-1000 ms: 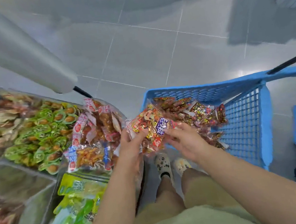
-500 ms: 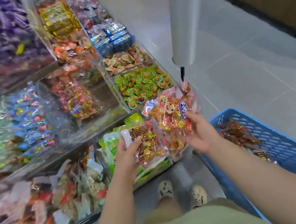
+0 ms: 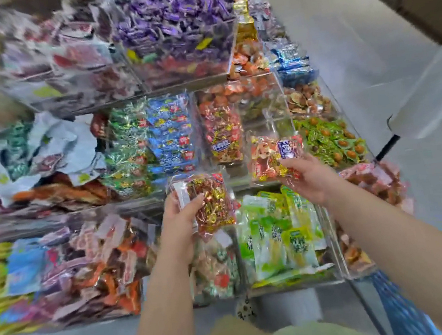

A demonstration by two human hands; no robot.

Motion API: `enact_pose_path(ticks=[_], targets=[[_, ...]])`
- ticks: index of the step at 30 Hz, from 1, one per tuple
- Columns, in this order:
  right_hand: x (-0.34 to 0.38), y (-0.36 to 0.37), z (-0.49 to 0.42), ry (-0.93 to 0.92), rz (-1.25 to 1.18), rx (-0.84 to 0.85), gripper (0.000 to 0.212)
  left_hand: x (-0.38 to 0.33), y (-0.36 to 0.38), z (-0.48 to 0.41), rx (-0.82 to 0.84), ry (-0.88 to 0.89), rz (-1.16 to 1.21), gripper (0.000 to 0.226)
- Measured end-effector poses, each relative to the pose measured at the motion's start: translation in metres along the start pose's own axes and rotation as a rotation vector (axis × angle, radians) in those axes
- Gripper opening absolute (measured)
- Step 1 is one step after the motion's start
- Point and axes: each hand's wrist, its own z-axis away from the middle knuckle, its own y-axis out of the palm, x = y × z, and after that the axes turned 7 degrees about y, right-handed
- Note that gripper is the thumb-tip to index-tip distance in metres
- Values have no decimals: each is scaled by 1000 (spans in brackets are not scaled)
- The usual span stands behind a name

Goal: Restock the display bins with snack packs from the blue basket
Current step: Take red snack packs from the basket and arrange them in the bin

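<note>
My left hand (image 3: pixel 181 217) grips a clear snack pack (image 3: pixel 210 202) of red and gold pieces, held over the front row of clear display bins. My right hand (image 3: pixel 311 178) holds a second pack (image 3: pixel 272 157), red and orange with a purple label, above a middle-row bin. Just left of that pack, a clear bin (image 3: pixel 222 136) holds similar red packs with the same purple label. Only a corner of the blue basket (image 3: pixel 401 304) shows, at the lower right beside my right arm.
Clear bins fill the stand: green packs (image 3: pixel 279 232), green-wrapped snacks (image 3: pixel 331 138), blue and green packs (image 3: pixel 154 139), purple candies (image 3: pixel 174 13). A roll of plastic bags on a pole (image 3: pixel 429 95) stands at the right. Grey floor tiles lie to the right.
My view has swung left from the basket onto the bins. Both hands have carried their packs up and forward over the display, and the two packs have moved apart.
</note>
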Motion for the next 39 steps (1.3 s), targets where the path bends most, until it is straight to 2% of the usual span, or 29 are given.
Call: enact_pose_path(ticks=[3, 6, 8, 9, 12, 14, 19, 23, 25, 27, 28, 30, 33, 36, 39], targets=[[18, 31, -25, -61, 145, -116, 31, -26, -20, -36, 20, 82, -27, 27], [30, 56, -49, -141, 384, -255, 42, -55, -31, -69, 51, 106, -8, 44], [34, 70, -65, -201, 552, -299, 39, -69, -35, -91, 50, 108, -2, 64], [35, 75, -73, -220, 667, -317, 37, -73, -36, -101, 54, 124, -3, 66], [36, 84, -103, -187, 902, -316, 42, -85, -34, -125, 66, 135, 33, 31], [32, 87, -123, -128, 966, -314, 44, -89, -32, -138, 73, 113, 23, 26], [17, 88, -174, -52, 1036, -321, 41, -90, -25, -167, 75, 79, 67, 19], [12, 88, -202, -122, 1095, -258, 43, -91, -17, -181, 41, 85, 85, 25], [4, 85, -207, -247, 1127, -316, 55, -92, -13, -185, 39, 83, 84, 34], [-9, 78, -211, -298, 1090, -408, 83, -88, -10, -188, 21, 82, 92, 36], [-15, 74, -213, -238, 1106, -478, 100, -85, -10, -190, 17, 81, 97, 35], [-22, 66, -219, 10, 1089, -542, 121, -81, -9, -192, 16, 84, 97, 35], [-23, 60, -227, 249, 1211, -380, 135, -77, -9, -193, 22, 84, 119, 33], [-24, 62, -232, 206, 1238, -333, 131, -77, -10, -194, 13, 82, 132, 40], [-24, 67, -233, -43, 1179, -394, 107, -75, -11, -195, 21, 92, 123, 41]])
